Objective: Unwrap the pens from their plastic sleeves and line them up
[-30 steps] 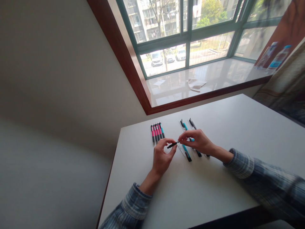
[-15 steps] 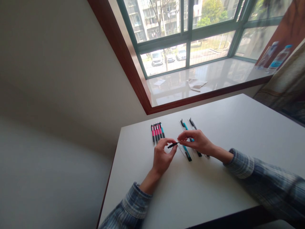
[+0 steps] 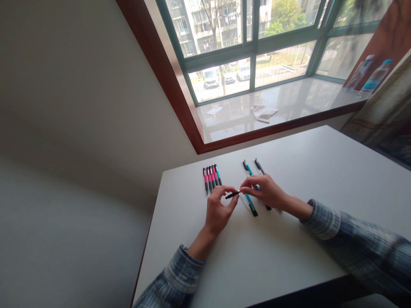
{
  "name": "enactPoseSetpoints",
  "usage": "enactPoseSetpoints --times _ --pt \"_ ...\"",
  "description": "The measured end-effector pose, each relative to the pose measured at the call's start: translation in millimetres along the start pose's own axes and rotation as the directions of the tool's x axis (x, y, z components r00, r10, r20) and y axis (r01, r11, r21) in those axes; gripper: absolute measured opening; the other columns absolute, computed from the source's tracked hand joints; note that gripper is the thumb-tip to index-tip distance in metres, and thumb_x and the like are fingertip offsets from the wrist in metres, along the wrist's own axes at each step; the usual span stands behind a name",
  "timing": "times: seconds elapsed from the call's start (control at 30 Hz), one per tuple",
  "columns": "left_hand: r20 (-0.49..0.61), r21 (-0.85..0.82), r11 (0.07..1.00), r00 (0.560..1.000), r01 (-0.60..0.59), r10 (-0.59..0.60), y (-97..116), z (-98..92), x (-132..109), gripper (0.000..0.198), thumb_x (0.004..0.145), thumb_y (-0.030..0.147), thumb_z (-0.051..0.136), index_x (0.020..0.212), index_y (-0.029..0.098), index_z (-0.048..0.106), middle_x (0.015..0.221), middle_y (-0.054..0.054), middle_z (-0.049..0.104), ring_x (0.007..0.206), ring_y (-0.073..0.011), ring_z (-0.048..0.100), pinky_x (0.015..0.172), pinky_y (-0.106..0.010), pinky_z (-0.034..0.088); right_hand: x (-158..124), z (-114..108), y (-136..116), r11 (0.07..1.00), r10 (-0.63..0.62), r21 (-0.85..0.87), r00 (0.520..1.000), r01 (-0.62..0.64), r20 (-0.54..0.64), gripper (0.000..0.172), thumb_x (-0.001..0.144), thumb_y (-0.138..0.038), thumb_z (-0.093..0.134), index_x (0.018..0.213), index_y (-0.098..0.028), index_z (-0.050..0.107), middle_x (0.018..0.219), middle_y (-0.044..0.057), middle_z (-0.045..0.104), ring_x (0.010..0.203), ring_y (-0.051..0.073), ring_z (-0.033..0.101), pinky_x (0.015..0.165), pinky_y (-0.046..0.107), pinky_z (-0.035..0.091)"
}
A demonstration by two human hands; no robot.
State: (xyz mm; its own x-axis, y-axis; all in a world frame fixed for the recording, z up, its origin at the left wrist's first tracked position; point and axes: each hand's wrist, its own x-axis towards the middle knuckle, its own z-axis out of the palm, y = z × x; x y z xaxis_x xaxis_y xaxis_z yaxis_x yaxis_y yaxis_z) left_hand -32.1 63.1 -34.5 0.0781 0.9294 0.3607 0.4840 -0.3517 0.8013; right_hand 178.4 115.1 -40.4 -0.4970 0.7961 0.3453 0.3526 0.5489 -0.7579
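Note:
My left hand [image 3: 220, 207] pinches a short black pen part [image 3: 231, 195] between thumb and index finger, above the table. At the right end of that part, the closed fingertips of my right hand [image 3: 261, 188] grip a small silvery piece [image 3: 238, 191]; whether it is joined to the black part I cannot tell. Beneath and beside my right hand lie separate pen parts: a turquoise barrel [image 3: 249, 201], black pieces with clips [image 3: 245, 165] and thin refills [image 3: 245, 204]. My right hand hides some of them. Left of these, several pink pens [image 3: 210, 177] and a turquoise pen [image 3: 218, 172] lie in a row.
The white table [image 3: 272, 256] stands against the wall below a window with a reddish wooden frame [image 3: 160, 77]. On the sill [image 3: 231, 124] are a crumpled cloth [image 3: 265, 113], a paper [image 3: 214, 111] and two plastic bottles [image 3: 375, 79]. A curtain [image 3: 369, 117] hangs at the right.
My right fingertips have come slightly closer to my left hand, and less of the silvery piece shows between them. The row of pens and the loose parts on the table lie as before.

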Motion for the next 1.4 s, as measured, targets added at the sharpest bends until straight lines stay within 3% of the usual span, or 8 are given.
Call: enactPoseSetpoints --times 0.3,0.47,0.63,0.77,0.93,1.1,1.23,1.4 --pt "-0.012 -0.012 1.0 1.0 0.005 -0.005 -1.5 0.4 0.5 0.008 0.087 0.029 0.074 0.093 0.022 0.073 0.094 -0.004 0.076 0.088 -0.021 0.068 0.083 -0.036 0.055 1.9 -5.8 -4.1 0.989 -0.144 -0.03 0.99 0.143 -0.012 0.018 0.095 -0.036 0.07 0.11 -0.024 0.072 0.108 0.007 0.074 0.089 0.02 0.067 0.078 0.032 0.055" --pt "-0.003 -0.014 1.0 1.0 0.003 -0.003 -0.3 0.2 0.5 0.007 0.088 0.027 0.074 0.093 0.023 0.073 0.094 -0.004 0.076 0.09 -0.0213 0.068 0.083 -0.035 0.054 1.0 -1.4 0.3 0.986 -0.16 -0.05 0.987 0.16 0.006 0.014 0.1 -0.035 0.065 0.097 -0.023 0.073 0.1 0.007 0.073 0.085 0.019 0.066 0.078 0.033 0.055" --pt "0.0 -0.01 1.0 1.0 -0.003 0.003 -0.7 0.6 0.4 0.006 0.088 0.026 0.074 0.093 0.023 0.073 0.094 -0.004 0.076 0.089 -0.0211 0.068 0.083 -0.036 0.054 0.7 -2.9 1.2 0.988 -0.137 -0.068 0.99 0.14 0.044 0.018 0.097 -0.036 0.069 0.11 -0.024 0.07 0.109 0.007 0.071 0.087 0.019 0.066 0.076 0.033 0.054" --pt "0.003 -0.01 1.0 1.0 -0.012 0.012 -1.4 0.8 0.4 0.007 0.088 0.027 0.074 0.093 0.023 0.073 0.094 -0.004 0.075 0.089 -0.021 0.068 0.083 -0.035 0.055 1.0 -4.5 1.3 0.986 -0.151 -0.058 0.987 0.155 0.063 0.015 0.101 -0.036 0.064 0.099 -0.023 0.071 0.103 0.008 0.07 0.088 0.02 0.066 0.079 0.033 0.054" --pt "0.007 0.0 1.0 1.0 -0.011 0.011 -1.8 0.8 0.2 0.007 0.089 0.027 0.074 0.094 0.023 0.073 0.094 -0.004 0.075 0.089 -0.0208 0.068 0.084 -0.035 0.054 1.0 -4.5 1.9 0.988 -0.132 -0.074 0.989 0.137 0.068 0.017 0.099 -0.038 0.068 0.104 -0.023 0.07 0.102 0.006 0.071 0.086 0.019 0.065 0.077 0.032 0.053" --pt "0.016 0.002 1.0 1.0 -0.025 0.025 -2.5 0.7 0.3 0.007 0.089 0.026 0.074 0.094 0.022 0.072 0.095 -0.004 0.075 0.09 -0.0204 0.068 0.084 -0.034 0.053 0.8 -2.9 4.1 0.985 -0.147 -0.081 0.985 0.154 0.084 0.02 0.102 -0.038 0.062 0.096 -0.021 0.071 0.098 0.007 0.071 0.087 0.02 0.065 0.079 0.033 0.052" --pt "0.0 0.008 0.999 0.999 -0.036 0.036 -2.4 1.0 0.7 0.005 0.09 0.025 0.073 0.093 0.021 0.073 0.093 -0.004 0.075 0.088 -0.0197 0.067 0.083 -0.034 0.054 0.5 -2.3 4.1 0.986 -0.141 -0.08 0.987 0.146 0.075 0.018 0.1 -0.038 0.066 0.105 -0.022 0.071 0.1 0.007 0.071 0.084 0.019 0.064 0.076 0.032 0.051" --pt "0.014 0.011 0.999 0.999 -0.041 0.041 -3.0 1.0 0.1 0.005 0.091 0.026 0.073 0.093 0.022 0.073 0.094 -0.004 0.075 0.089 -0.0198 0.068 0.084 -0.034 0.054 1.5 -1.7 1.7 0.985 -0.151 -0.074 0.985 0.158 0.089 0.018 0.102 -0.036 0.063 0.096 -0.021 0.071 0.099 0.007 0.071 0.086 0.02 0.065 0.078 0.032 0.05"
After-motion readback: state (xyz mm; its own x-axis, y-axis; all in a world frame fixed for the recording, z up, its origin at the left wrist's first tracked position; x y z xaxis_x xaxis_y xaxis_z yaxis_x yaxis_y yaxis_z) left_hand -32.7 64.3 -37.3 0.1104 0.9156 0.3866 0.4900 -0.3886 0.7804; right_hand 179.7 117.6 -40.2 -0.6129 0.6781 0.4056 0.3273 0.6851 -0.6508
